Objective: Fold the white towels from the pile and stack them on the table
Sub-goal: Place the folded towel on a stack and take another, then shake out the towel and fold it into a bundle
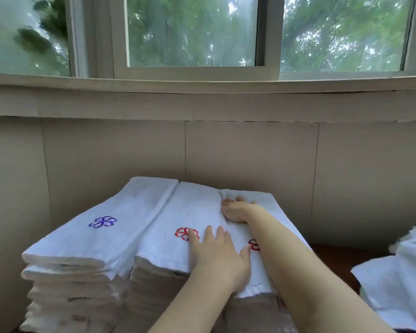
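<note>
Two tall stacks of folded white towels stand side by side against the wall. The left stack [82,248] has a blue flower on its top towel. The right stack [154,280] carries a top towel [192,212] with red flowers. My left hand [216,255] lies flat on this towel near its front end, fingers straight and spread. My right hand [235,210] presses on the towel's far right part, fingers bent over a fold edge; whether it pinches the cloth is unclear.
A loose pile of unfolded white towels [399,280] lies at the right edge on the dark table [332,260]. A beige wall and window sill rise directly behind the stacks.
</note>
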